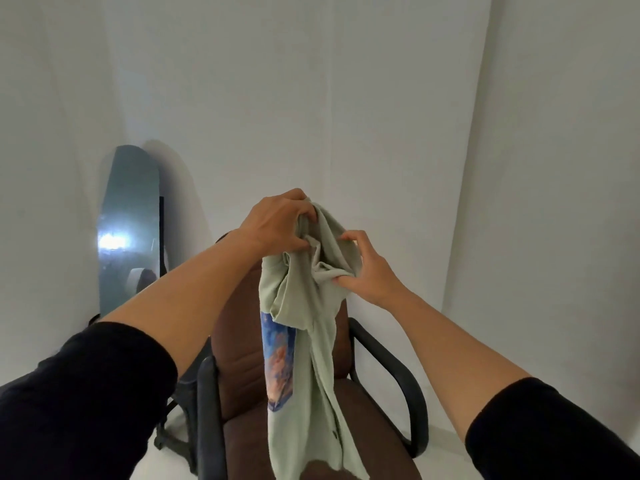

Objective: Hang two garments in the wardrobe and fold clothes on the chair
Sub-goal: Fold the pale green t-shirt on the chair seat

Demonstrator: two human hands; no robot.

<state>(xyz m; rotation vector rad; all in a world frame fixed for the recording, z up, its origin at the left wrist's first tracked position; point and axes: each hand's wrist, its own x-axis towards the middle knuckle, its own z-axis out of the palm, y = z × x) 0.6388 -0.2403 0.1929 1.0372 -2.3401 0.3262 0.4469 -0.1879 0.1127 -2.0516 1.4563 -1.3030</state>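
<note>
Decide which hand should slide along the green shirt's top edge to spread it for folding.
Probably the right hand: it only pinches the green shirt lower down, while the left hand grips the bunched top, bearing its weight.

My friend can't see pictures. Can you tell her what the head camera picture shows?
Two hands hold up a pale green shirt over a brown office chair: the left hand grips its bunched top and the right hand pinches the cloth beside it. The shirt hangs down long, showing a blue printed picture. A mirror leans on the white wall behind.
</note>
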